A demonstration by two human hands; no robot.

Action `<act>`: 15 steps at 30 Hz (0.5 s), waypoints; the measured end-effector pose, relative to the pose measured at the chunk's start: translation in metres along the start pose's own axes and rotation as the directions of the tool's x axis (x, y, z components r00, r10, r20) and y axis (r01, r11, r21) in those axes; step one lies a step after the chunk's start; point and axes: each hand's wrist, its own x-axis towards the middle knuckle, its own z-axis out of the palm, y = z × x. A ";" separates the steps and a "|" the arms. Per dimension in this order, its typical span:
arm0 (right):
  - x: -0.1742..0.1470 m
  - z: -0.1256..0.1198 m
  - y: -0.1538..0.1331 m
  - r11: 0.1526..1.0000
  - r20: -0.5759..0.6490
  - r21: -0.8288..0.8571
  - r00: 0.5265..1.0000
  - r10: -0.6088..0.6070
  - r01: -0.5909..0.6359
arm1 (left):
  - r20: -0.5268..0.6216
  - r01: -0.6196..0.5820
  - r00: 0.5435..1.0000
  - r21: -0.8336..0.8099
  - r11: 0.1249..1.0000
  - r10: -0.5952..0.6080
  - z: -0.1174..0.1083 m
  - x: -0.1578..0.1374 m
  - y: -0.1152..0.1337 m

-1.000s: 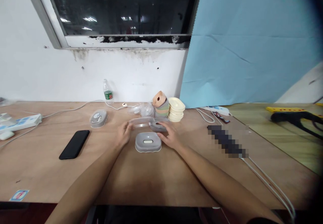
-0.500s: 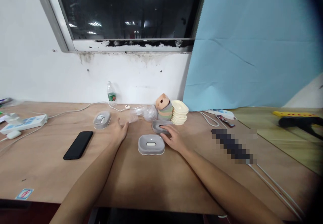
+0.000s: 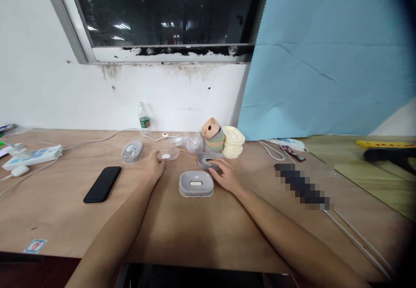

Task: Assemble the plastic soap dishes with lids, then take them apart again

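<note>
My left hand [image 3: 156,167] pinches the near left end of a clear oval plastic piece [image 3: 173,153] with a white round spot. My right hand [image 3: 225,176] has its fingers and thumb closed on the right side of a grey oval dish [image 3: 202,163] with a slot in it; part of the dish is hidden by the fingers. Closer to me, between my forearms, a grey soap dish [image 3: 196,190] with a pale bar in its centre lies on the table. Another grey oval dish [image 3: 132,153], with clear plastic and a white label, sits left of my left hand.
Behind the hands stand stacked orange, green and grey dishes [image 3: 213,140], a stack of cream trays [image 3: 233,143] and clear plastic pieces [image 3: 194,143]. A black phone [image 3: 102,185] lies left, a bottle [image 3: 143,118] by the wall. Power strips and cables [image 3: 35,156] lie at both sides.
My left hand has closed on the clear oval piece, which now shows more plainly. My right hand stays at the grey dish. The view has shifted slightly.
</note>
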 end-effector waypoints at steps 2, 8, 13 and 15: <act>0.000 0.000 0.001 1.000 -0.001 0.006 1.000 -0.001 0.001 | -0.002 -0.005 1.000 -0.030 1.000 0.005 0.001 -0.002 0.003; 0.000 -0.003 0.000 0.996 0.058 0.025 0.995 -0.085 0.084 | 0.071 -0.288 0.950 -0.166 0.943 0.303 -0.002 -0.020 0.023; 0.005 -0.007 -0.014 0.953 0.300 0.067 0.905 -0.301 0.295 | 0.332 -0.639 0.655 -0.235 0.732 0.679 -0.003 -0.042 0.044; 0.006 -0.006 -0.019 0.945 0.382 0.055 0.867 -0.320 0.324 | 0.399 -0.671 0.571 -0.276 0.688 0.717 -0.001 -0.048 0.051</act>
